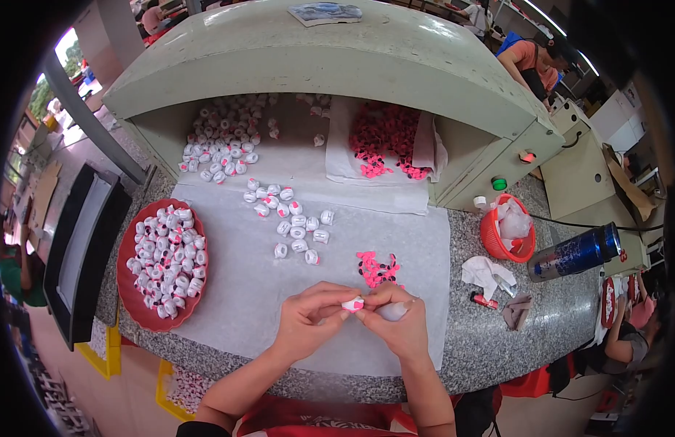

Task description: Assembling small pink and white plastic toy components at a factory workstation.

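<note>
Between the fingertips of my left hand (313,319) and my right hand (395,320) is a small white rounded piece with a pink patch (352,304). Both hands pinch it over the white paper sheet (235,306). Something whitish, perhaps a cloth or cover, shows at my right fingers; what it is I cannot make out. Just beyond my right hand lies a small heap of pink and black pieces (377,269). Several white pieces (298,233) like the held one sit loose on the paper, farther off and to the left.
A red scalloped bowl (124,280) full of white pieces stands at left. The pale metal cabinet (315,62) shelters more white pieces (224,138) and a pink pile (385,135). Right are a red basket (490,240), a blue tumbler (570,253) and a white cloth (483,275).
</note>
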Available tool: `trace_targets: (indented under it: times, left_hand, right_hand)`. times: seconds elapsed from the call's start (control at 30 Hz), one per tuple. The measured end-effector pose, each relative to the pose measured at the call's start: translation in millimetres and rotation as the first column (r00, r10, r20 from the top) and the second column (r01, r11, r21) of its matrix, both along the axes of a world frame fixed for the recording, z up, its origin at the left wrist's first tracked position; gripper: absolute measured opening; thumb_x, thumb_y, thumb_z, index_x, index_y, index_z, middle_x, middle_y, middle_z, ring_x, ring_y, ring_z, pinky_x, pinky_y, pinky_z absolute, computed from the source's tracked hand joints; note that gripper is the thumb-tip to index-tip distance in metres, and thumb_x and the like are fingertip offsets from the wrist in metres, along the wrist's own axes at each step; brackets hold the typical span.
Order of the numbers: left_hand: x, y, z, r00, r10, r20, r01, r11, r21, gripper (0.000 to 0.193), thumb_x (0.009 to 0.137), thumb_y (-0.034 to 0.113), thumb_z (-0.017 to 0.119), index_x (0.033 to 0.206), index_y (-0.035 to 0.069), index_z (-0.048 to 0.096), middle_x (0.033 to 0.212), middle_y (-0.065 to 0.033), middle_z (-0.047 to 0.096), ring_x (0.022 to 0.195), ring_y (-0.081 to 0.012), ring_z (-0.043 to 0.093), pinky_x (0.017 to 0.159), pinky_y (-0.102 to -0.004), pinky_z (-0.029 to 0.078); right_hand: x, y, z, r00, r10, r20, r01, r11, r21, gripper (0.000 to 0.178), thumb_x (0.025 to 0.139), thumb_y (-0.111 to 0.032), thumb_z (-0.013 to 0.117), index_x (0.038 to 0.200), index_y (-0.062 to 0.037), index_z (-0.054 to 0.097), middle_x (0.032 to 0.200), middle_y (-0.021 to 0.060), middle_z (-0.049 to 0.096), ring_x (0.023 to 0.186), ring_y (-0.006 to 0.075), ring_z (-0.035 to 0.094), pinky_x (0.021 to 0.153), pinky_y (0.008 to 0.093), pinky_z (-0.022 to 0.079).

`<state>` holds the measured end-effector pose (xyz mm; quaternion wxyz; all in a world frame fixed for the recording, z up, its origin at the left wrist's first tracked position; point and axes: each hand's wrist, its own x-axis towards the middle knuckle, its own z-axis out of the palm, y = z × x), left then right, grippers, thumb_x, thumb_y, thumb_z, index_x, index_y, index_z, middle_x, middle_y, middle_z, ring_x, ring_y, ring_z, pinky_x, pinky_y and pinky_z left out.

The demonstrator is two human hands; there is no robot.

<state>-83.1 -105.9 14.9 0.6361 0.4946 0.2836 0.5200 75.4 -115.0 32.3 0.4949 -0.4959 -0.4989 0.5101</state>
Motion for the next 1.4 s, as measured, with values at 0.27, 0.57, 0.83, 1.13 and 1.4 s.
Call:
trace_targets:
  times: [0.27,0.57,0.83,1.13,1.4]
  left_hand:
    - [0.7,1.4,-0.7,0.988,0.006,0.153,0.027,0.976,-0.216,0.032,0.075,-0.014,0.052,0.106,-0.006,0.055,0.103,-0.0157,0.055,0.093,-0.0202,0.058,0.080,-0.0287,0.050]
    - [-0.6,-2.7,10.8,0.999,-0.027,0.018,0.029,0.994,-0.107,0.030,0.075,-0.011,0.058,0.104,-0.005,0.053,0.084,-0.0087,0.059,0.082,-0.0180,0.061,0.072,-0.0272,0.052]
    - [-0.1,-3.4,6.3,0.999,-0.006,-0.042,0.002,0.997,-0.079,0.025,0.077,-0.008,0.057,0.101,-0.005,0.053,0.087,-0.0129,0.061,0.083,-0.0181,0.062,0.074,-0.0274,0.052]
    - [1.3,-2.9,-1.3,0.995,-0.070,0.065,0.084,0.963,-0.255,0.019,0.079,-0.003,0.058,0.098,-0.003,0.055,0.090,-0.0121,0.062,0.081,-0.0175,0.062,0.071,-0.0285,0.052]
    - [-114.4,12.0,13.3,0.164,0.845,-0.509,-0.558,0.505,0.659,0.020,0.070,0.007,0.068,0.090,0.005,0.063,0.068,-0.0070,0.058,0.055,-0.0144,0.057,0.049,-0.0243,0.045]
  right_hand:
    - [3.4,1.9,1.8,0.995,-0.013,0.103,0.006,0.997,0.074,0.014,0.066,0.006,0.067,0.077,0.0014,0.060,0.076,0.0047,0.058,0.069,0.0097,0.054,0.061,0.0221,0.043]
    - [5.4,-0.1,8.0,0.995,0.062,-0.077,-0.056,0.995,0.080,0.017,0.066,0.007,0.068,0.080,0.0028,0.061,0.083,0.0117,0.061,0.073,0.0146,0.058,0.062,0.0248,0.048]
    - [7.5,4.8,-7.2,0.956,0.092,-0.277,-0.110,0.993,-0.049,0.020,0.068,0.007,0.067,0.086,0.0032,0.060,0.083,0.0133,0.062,0.069,0.0148,0.058,0.060,0.0243,0.048]
    - [0.3,0.8,-4.9,0.984,-0.061,-0.169,0.035,0.987,-0.156,0.007,0.071,0.003,0.062,0.076,0.0040,0.058,0.081,0.0125,0.061,0.061,0.0158,0.059,0.053,0.0240,0.048]
    - [-1.4,1.9,-7.8,0.969,-0.132,-0.208,0.113,0.989,-0.098,0.009,0.071,0.003,0.061,0.079,0.0017,0.057,0.085,0.0131,0.060,0.056,0.0140,0.055,0.052,0.0256,0.047]
